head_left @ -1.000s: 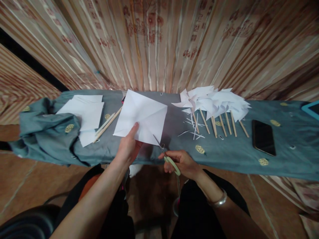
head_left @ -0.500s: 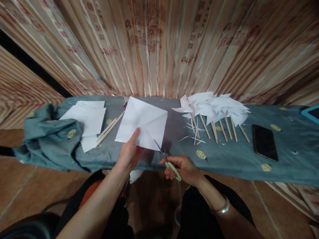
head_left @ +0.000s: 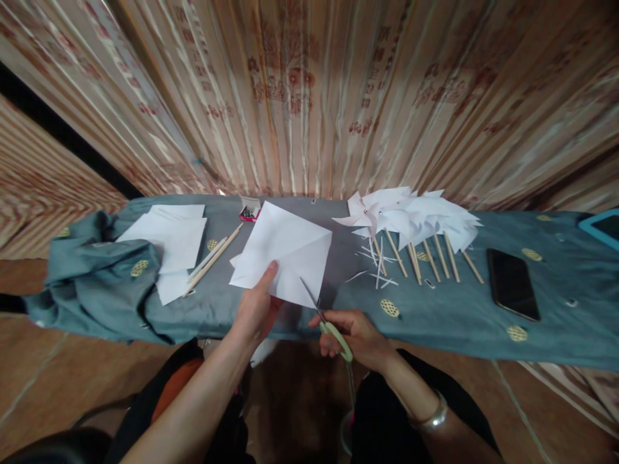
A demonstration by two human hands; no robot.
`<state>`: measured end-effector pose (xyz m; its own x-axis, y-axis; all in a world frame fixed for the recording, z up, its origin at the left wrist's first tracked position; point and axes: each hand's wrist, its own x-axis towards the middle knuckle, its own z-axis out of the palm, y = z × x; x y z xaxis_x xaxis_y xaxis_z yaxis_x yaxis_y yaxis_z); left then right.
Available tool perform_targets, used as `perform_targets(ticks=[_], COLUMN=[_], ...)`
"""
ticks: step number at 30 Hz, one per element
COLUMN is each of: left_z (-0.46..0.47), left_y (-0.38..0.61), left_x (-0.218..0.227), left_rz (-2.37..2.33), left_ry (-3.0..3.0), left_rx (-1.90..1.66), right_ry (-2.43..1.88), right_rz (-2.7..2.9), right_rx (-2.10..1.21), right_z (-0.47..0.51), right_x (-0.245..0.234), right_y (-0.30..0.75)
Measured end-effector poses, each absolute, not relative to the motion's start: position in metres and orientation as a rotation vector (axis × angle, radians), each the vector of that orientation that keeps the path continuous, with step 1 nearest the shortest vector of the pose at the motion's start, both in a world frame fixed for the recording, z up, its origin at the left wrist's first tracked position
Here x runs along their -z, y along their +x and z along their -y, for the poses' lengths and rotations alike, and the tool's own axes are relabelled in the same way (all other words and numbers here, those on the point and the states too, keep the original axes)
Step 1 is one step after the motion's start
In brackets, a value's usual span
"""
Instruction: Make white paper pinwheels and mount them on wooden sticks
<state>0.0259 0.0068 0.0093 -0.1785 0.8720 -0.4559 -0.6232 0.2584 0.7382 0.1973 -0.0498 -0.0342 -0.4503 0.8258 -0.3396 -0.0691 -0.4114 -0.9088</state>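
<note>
My left hand [head_left: 256, 308] pinches the near edge of a creased white paper square [head_left: 285, 251], thumb on top, holding it above the table. My right hand [head_left: 355, 335] grips pale green-handled scissors [head_left: 325, 319]; their blades point up-left and touch the paper's near right edge. A silver bangle circles my right wrist.
A teal cloth [head_left: 435, 303] covers the narrow table. White paper sheets [head_left: 169, 238] and wooden sticks [head_left: 213, 254] lie at left. Several finished paper pinwheels on sticks [head_left: 416, 219] and paper scraps lie at right, beside a black phone [head_left: 512, 283]. A small pink box [head_left: 250, 211] sits behind the paper. Striped curtain behind.
The view has tilted, so everything sits lower in frame. The paper square has shifted slightly right, uncovering the pink box. The scissors stay at the paper's edge.
</note>
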Motion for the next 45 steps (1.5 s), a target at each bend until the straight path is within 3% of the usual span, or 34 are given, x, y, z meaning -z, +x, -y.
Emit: perform_targets(ticks=[45], left_z=[-0.0012], left_y=[0.0275], left_x=[-0.0071], left_rz=[-1.103], left_ry=[0.293], left_rx=[-1.327], right_ry=[-1.164], right_rz=[1.115], right_rx=[-1.936], right_z=[0.0448], right_x=[0.0261], right_y=[0.1891])
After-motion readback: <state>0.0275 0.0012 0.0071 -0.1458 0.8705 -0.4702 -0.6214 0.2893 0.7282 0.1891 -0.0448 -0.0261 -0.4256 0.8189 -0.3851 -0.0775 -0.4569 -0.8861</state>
